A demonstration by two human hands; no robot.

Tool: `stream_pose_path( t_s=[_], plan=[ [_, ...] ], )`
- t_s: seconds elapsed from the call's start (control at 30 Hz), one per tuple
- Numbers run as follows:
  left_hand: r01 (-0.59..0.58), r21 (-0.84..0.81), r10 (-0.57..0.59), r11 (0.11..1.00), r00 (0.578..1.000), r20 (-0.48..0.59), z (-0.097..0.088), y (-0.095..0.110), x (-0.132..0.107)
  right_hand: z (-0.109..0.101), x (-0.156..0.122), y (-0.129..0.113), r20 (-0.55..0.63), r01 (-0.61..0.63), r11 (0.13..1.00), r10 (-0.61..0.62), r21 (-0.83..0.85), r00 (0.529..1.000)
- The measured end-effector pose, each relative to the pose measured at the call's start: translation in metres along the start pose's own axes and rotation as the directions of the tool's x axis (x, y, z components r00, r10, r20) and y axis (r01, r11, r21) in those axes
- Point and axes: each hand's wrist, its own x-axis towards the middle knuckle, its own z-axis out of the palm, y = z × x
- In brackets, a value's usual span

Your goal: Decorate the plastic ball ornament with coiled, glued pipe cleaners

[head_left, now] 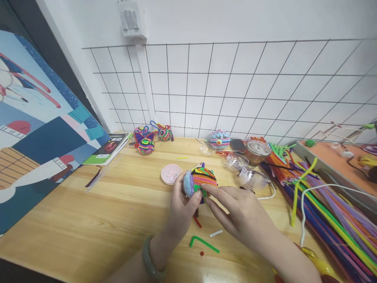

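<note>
My left hand (184, 200) is wrapped round a ball covered in coloured pipe cleaners (204, 175), light blue and lilac on its left side, with orange, black, pink and green bands over the top. The left thumb presses on its front, beside a green strip. My right hand (232, 206) grips the ball's right side between index finger and thumb, close to that green strip. Below the hands lie a bent green pipe cleaner (204, 243), a short white piece (216, 234) and a red piece (197, 222). The ball's underside is hidden.
A pink dish (171, 174) of small shiny bits stands behind the left hand. Finished-looking pipe-cleaner balls (145, 145) sit at the back. Clear plastic shells (250, 177), a tin (258, 151) and bundled pipe cleaners (326, 212) are on the right. A picture board (44, 129) leans left.
</note>
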Motion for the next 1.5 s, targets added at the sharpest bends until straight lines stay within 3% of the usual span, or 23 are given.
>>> stream_pose_path(
  t_s=[0.3,0.53,0.93,1.07,1.27,1.4,1.5],
  plan=[
    [0.055,-0.027,-0.055,0.998,0.998,0.009,0.001,0.003,0.001,0.004,-0.001,0.002,-0.019,0.019,0.998,-0.020,-0.065,1.000],
    [0.105,-0.099,-0.098,0.990,0.992,0.078,-0.004,-0.002,-0.001,0.005,0.000,0.003,-0.033,0.033,0.997,-0.035,-0.071,0.999],
    [0.249,-0.135,-0.256,0.959,0.966,-0.035,-0.004,0.004,0.000,0.009,-0.002,0.000,0.007,0.049,0.998,-0.049,-0.045,0.999],
    [0.243,-0.082,-0.249,0.967,0.967,-0.061,-0.005,0.002,0.001,0.010,-0.002,-0.001,0.013,0.051,0.997,-0.051,-0.061,0.999],
    [0.120,0.063,-0.108,0.991,0.981,-0.163,-0.009,-0.004,0.004,0.008,0.000,-0.001,0.004,0.037,0.999,-0.037,0.012,0.999],
    [0.110,0.053,-0.099,0.993,0.978,-0.184,-0.012,-0.005,0.006,0.004,0.001,-0.001,-0.047,-0.023,0.998,0.026,0.053,0.999],
    [0.121,-0.019,-0.122,0.993,0.974,-0.191,-0.011,-0.003,0.008,0.004,0.001,-0.001,-0.079,0.004,0.999,-0.001,0.043,0.997]
  ],
)
